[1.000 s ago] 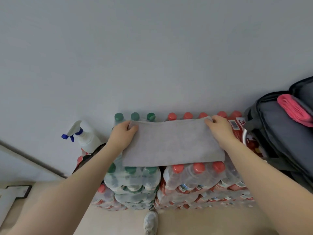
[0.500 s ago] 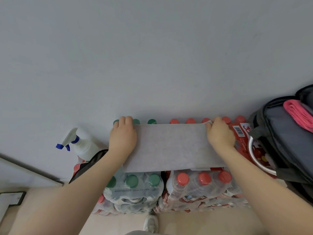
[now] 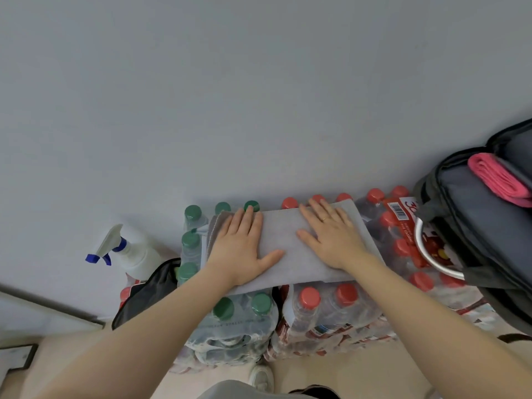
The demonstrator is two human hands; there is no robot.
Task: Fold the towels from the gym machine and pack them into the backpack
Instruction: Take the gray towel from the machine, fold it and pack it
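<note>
A grey towel (image 3: 288, 240), folded into a long strip, lies across the tops of shrink-wrapped bottle packs against the wall. My left hand (image 3: 241, 246) presses flat on its left part, fingers straight. On the right part my right hand (image 3: 331, 237) lies flat too. At the far right stands an open grey backpack (image 3: 478, 226) with a folded pink towel (image 3: 498, 180) sticking out of its top.
Green-capped bottles (image 3: 193, 214) stand on the left and red-capped bottles (image 3: 345, 295) on the right. A white spray bottle (image 3: 129, 251) and a black bag (image 3: 146, 289) sit left of the packs. A metal ring (image 3: 431, 260) hangs by the backpack. My shoe (image 3: 262, 378) shows below.
Both hands let go of the towel's far edge after folding it over and now lie flat on top of it. The towel has become a narrower strip.
</note>
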